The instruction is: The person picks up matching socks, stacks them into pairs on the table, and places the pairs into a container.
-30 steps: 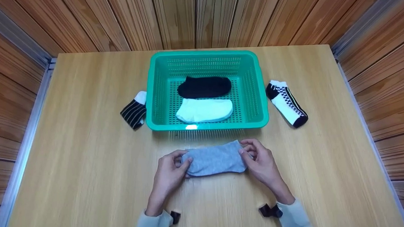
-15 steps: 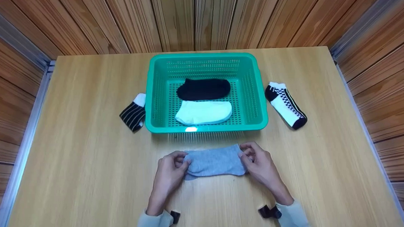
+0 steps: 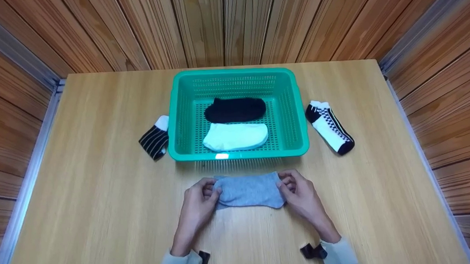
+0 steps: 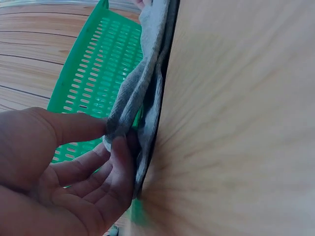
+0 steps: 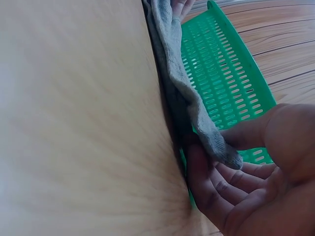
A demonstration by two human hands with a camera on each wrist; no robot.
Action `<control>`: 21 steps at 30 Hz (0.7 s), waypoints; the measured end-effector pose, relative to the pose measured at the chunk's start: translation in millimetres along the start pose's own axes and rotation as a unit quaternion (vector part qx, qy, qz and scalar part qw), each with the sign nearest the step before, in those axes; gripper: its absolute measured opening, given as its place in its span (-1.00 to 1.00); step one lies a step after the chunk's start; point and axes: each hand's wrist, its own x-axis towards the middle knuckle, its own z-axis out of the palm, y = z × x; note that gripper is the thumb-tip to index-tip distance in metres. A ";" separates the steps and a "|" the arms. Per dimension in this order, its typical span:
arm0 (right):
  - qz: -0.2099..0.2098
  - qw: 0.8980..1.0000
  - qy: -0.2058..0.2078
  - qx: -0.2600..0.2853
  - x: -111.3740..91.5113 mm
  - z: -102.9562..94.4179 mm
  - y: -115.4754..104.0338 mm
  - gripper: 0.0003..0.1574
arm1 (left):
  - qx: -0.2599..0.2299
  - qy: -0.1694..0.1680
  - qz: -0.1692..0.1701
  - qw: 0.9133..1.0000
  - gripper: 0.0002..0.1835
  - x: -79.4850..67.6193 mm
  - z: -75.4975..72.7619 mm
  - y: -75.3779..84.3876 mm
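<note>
A grey-blue sock [image 3: 248, 191] lies sideways between my two hands, in front of the basket. My left hand [image 3: 198, 201] pinches its left end between thumb and fingers, and my right hand [image 3: 301, 193] pinches its right end. In the left wrist view the thumb and index finger of the left hand [image 4: 83, 167] hold the upper layer of the sock [image 4: 130, 101], with another layer below it near the table. From the right wrist, the right hand [image 5: 246, 172] likewise grips the raised edge of the sock [image 5: 184, 88].
A green basket [image 3: 238, 155] stands behind the hands. Inside lie a black sock [image 3: 236, 110] and a white sock [image 3: 236, 136]. A black striped sock [image 3: 154, 140] touches its left side. A white-and-black checked sock [image 3: 331, 129] lies to its right. Wooden walls [image 3: 229, 25] enclose the table [image 3: 103, 219].
The whole head view has shifted slightly, so the table and basket appear lower. Both hands keep their pinch on the grey-blue sock, which has barely moved.
</note>
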 end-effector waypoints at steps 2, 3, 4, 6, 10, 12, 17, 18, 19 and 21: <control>-0.002 1.000 -0.001 0.007 -0.4 0.6 0.1 -0.68 | -0.003 0.001 0.003 1.000 -0.70 -0.9 0.6 -0.2; -0.003 1.000 -0.002 0.011 -0.5 0.7 -0.1 -0.67 | -0.003 0.003 0.005 1.000 -0.69 -1.2 0.9 0.0; -0.005 1.000 -0.002 0.015 -0.3 0.7 -0.4 -0.65 | 0.000 0.008 0.009 1.000 -0.68 -1.5 1.3 0.2; -0.007 1.000 -0.002 0.022 0.3 0.3 -1.6 -0.62 | 0.009 0.023 0.019 1.000 -0.66 -1.8 1.7 1.7; 0.008 0.999 -0.009 0.039 -0.8 -0.6 -4.5 -0.57 | 0.014 0.062 0.033 0.997 -0.65 -7.6 0.8 6.8; 0.023 0.998 -0.016 0.053 -2.0 -2.6 -8.3 -0.56 | -0.012 0.063 0.050 0.997 -0.69 -10.8 -0.7 11.1; 0.061 0.990 -0.045 0.116 -6.4 -8.2 -24.6 -0.59 | -0.089 0.001 0.098 0.991 -0.76 -20.1 -0.5 21.9; 0.066 0.988 -0.050 0.134 -7.3 -8.8 -28.3 -0.59 | -0.097 -0.016 0.100 0.990 -0.75 -21.8 0.9 24.0; 0.072 0.984 -0.054 0.152 -8.2 -9.0 -31.8 -0.60 | -0.102 -0.034 0.097 0.989 -0.74 -23.1 2.8 26.2; 0.076 0.978 -0.060 0.185 -10.3 -8.6 -38.4 -0.60 | -0.112 -0.067 0.083 0.988 -0.70 -24.2 8.1 30.0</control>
